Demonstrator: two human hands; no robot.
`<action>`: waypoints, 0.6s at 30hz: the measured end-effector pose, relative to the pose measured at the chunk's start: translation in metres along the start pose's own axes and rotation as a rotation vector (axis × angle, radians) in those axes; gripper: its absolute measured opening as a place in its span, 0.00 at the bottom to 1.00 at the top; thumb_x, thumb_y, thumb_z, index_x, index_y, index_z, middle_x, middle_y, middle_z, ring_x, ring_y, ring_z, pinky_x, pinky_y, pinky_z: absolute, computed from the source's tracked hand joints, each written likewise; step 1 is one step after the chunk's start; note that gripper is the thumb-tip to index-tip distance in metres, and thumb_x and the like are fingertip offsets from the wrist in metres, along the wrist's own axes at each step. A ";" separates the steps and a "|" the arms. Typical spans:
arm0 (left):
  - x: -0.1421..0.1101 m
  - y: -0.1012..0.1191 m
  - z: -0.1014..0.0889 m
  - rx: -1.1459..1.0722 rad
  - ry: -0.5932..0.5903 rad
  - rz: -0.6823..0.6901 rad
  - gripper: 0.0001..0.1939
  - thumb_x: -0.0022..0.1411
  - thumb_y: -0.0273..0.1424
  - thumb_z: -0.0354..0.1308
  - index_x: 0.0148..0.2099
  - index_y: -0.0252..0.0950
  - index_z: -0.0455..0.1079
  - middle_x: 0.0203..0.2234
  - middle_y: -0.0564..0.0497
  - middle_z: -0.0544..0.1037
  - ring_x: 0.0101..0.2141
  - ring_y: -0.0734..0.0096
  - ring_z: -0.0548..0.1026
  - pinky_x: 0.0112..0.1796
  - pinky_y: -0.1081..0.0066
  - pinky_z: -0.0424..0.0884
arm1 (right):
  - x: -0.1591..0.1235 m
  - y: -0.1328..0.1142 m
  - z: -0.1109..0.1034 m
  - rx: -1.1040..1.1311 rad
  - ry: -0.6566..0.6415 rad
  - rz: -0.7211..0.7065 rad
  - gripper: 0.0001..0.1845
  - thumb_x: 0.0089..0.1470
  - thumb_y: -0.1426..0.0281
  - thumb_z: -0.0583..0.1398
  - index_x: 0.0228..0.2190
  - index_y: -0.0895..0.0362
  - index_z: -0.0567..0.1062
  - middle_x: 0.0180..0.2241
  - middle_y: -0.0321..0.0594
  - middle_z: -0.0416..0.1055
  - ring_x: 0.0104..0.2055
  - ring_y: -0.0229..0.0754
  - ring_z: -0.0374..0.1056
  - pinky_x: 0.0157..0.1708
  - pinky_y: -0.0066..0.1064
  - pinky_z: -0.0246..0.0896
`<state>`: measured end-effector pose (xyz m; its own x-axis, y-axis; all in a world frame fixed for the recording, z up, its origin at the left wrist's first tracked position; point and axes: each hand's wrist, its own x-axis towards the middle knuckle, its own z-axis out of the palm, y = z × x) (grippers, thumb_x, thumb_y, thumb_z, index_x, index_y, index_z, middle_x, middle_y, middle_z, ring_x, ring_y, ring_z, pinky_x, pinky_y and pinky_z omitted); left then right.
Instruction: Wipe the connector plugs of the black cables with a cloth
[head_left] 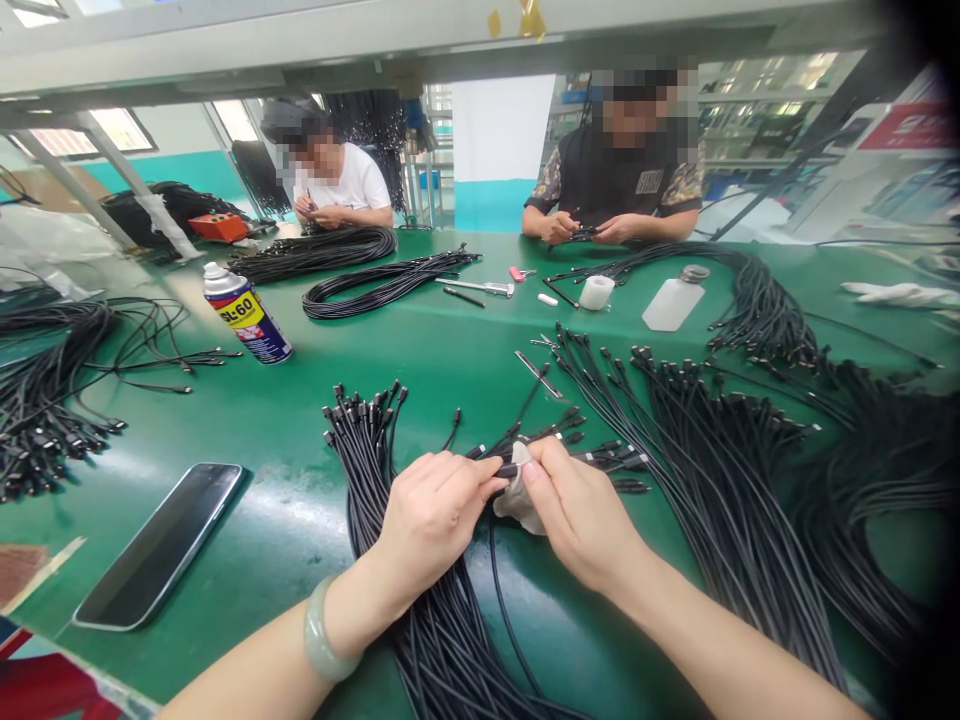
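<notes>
My left hand (439,500) pinches the black plug end of a cable (508,470), whose cord hangs down toward the table. Over the tip of that plug, my right hand (581,505) presses a greyish cloth (517,505) between thumb and fingers. Beneath my left wrist runs a thick bundle of black cables (367,450), plugs pointing away from me. More loose cable ends (611,455) lie just behind my right hand. A pale green bangle (324,630) circles my left wrist.
A phone (161,545) lies at left, near a spray can (247,315). Large cable bundles (705,470) cover the right side. Tweezers (538,374), a white bottle (675,300) and a caliper (480,287) sit farther back. Two co-workers (615,180) handle small parts across the table.
</notes>
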<state>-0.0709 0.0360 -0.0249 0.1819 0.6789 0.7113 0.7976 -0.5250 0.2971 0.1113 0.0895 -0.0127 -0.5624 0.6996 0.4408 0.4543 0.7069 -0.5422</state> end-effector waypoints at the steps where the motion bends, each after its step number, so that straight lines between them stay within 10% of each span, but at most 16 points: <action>1: 0.000 0.000 0.000 0.002 0.000 0.006 0.05 0.68 0.26 0.58 0.45 0.33 0.73 0.29 0.50 0.81 0.28 0.71 0.76 0.32 0.71 0.68 | 0.000 0.000 0.000 -0.007 -0.010 -0.004 0.10 0.68 0.70 0.46 0.33 0.53 0.62 0.25 0.35 0.67 0.25 0.40 0.66 0.26 0.29 0.58; 12: -0.001 -0.001 0.001 -0.058 0.023 -0.021 0.07 0.68 0.26 0.58 0.47 0.34 0.74 0.32 0.50 0.82 0.30 0.72 0.76 0.32 0.71 0.68 | -0.001 0.010 0.002 -0.035 0.203 0.134 0.10 0.69 0.67 0.45 0.34 0.52 0.61 0.20 0.31 0.65 0.19 0.41 0.66 0.21 0.29 0.55; 18: 0.008 0.004 -0.008 -0.483 -0.176 -0.476 0.16 0.71 0.35 0.53 0.32 0.37 0.76 0.23 0.54 0.79 0.30 0.70 0.77 0.37 0.70 0.69 | 0.000 0.010 0.001 0.029 0.170 0.084 0.10 0.69 0.67 0.46 0.35 0.53 0.63 0.24 0.34 0.69 0.23 0.41 0.68 0.23 0.29 0.58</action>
<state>-0.0707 0.0347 -0.0127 -0.0005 0.9432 0.3321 0.4766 -0.2918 0.8293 0.1150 0.0960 -0.0188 -0.3970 0.7655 0.5064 0.4736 0.6435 -0.6014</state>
